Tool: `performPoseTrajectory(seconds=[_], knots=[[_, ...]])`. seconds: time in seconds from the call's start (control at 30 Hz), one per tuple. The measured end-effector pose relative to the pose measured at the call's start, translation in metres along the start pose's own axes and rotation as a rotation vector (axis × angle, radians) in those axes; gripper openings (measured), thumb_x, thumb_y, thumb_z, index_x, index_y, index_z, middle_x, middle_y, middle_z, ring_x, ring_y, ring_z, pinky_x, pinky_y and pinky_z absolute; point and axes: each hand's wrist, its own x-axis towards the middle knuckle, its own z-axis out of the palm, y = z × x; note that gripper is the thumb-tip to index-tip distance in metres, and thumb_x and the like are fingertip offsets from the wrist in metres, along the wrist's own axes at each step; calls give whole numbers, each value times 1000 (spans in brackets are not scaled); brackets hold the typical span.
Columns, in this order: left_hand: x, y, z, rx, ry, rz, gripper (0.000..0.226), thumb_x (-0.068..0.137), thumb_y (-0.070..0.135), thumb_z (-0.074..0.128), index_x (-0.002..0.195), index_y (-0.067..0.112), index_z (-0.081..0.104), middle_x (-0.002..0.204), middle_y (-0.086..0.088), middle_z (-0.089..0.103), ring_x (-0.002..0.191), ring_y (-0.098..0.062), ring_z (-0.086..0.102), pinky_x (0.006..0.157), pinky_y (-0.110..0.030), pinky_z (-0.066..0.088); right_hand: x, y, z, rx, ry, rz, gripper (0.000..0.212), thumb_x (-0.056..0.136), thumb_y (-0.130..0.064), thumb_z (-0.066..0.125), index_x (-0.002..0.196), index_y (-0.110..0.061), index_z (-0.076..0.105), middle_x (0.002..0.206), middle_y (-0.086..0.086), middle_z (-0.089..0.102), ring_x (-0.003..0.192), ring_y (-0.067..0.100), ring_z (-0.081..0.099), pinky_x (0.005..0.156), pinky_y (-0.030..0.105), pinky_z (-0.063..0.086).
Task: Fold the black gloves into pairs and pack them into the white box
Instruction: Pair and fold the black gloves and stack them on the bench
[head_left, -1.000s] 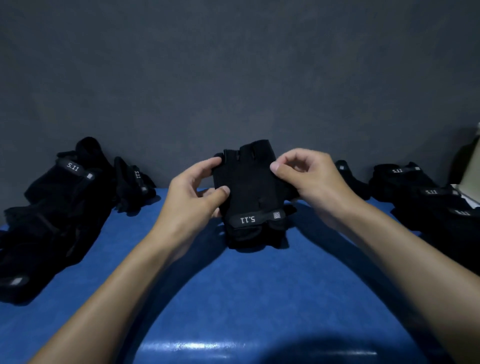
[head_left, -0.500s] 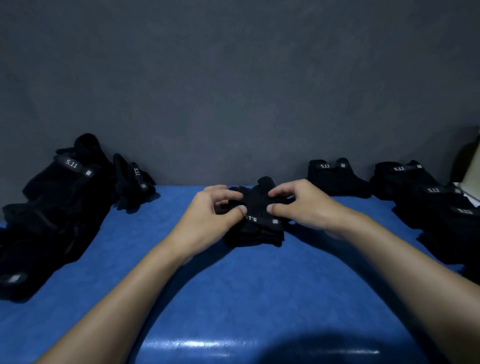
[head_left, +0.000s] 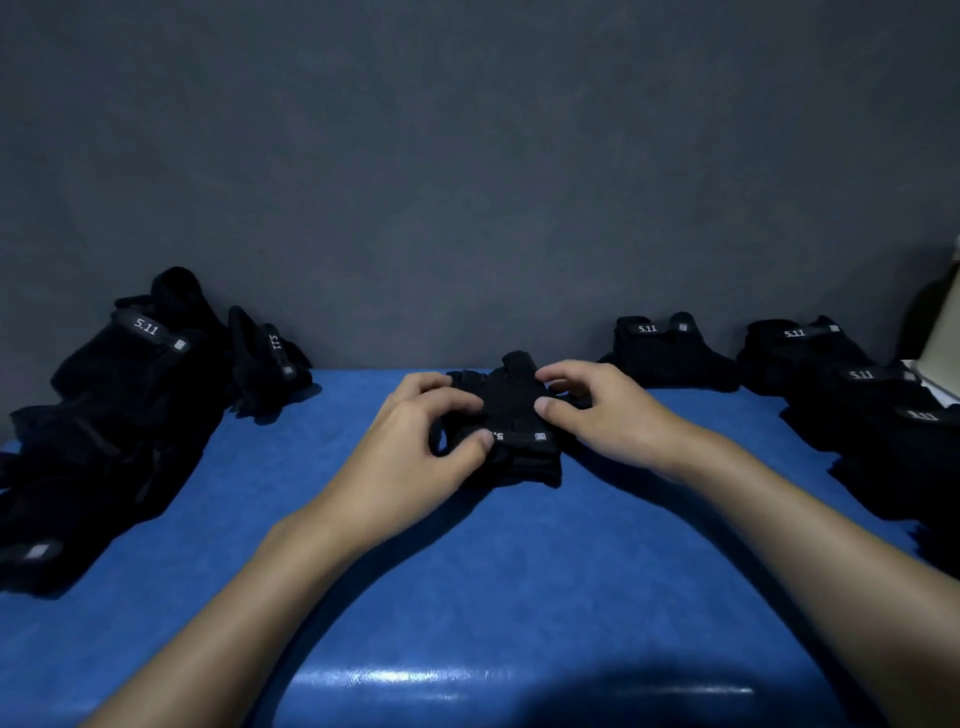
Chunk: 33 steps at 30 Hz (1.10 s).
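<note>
On the blue worktop (head_left: 519, 571), a heap of loose black gloves (head_left: 119, 415) is seen at the left and folded pairs (head_left: 857, 384) at the right. In the middle, a black glove pair (head_left: 511, 410) lying on the worktop is gripped by the curled left hand (head_left: 415, 452) and pinched by the right hand (head_left: 597, 410). A pale edge (head_left: 943, 332) at the far right is perhaps the white box.
</note>
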Motion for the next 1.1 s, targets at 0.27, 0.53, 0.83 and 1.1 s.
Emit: performPoseTrajectory(seconds=[0.27, 0.53, 0.83, 1.1], knots=[[-13, -5, -10, 114, -180, 171, 42, 86, 22, 75, 123, 37, 65, 122, 25, 50, 116, 6, 50, 95, -3, 32, -12, 0, -6, 75, -96, -25, 26, 90, -29, 67, 116, -28, 67, 113, -8, 64, 100, -1, 59, 95, 24, 46], [-33, 3, -26, 171, -235, 241, 39, 77, 52, 70, 115, 46, 65, 126, 29, 46, 124, 2, 44, 102, -15, 34, -42, -11, -27, 155, -252, 7, 36, 85, -23, 73, 119, -31, 63, 109, -2, 65, 85, 7, 62, 80, 31, 54], [-41, 16, -3, 269, -226, 344, 59, 82, 65, 42, 137, 48, 50, 147, 26, 41, 142, 8, 23, 114, -17, 17, -48, -1, -33, -12, -178, -32, 3, 86, -16, 72, 89, -16, 73, 70, -10, 67, 58, -6, 57, 60, 9, 43], [-45, 10, 0, 371, -248, 371, 50, 88, 59, 32, 132, 50, 55, 146, 19, 46, 133, 7, 30, 107, -14, 18, -44, 8, -28, -273, -25, -122, 8, 92, -21, 64, 85, -20, 68, 88, -7, 69, 88, 9, 63, 85, 31, 51]])
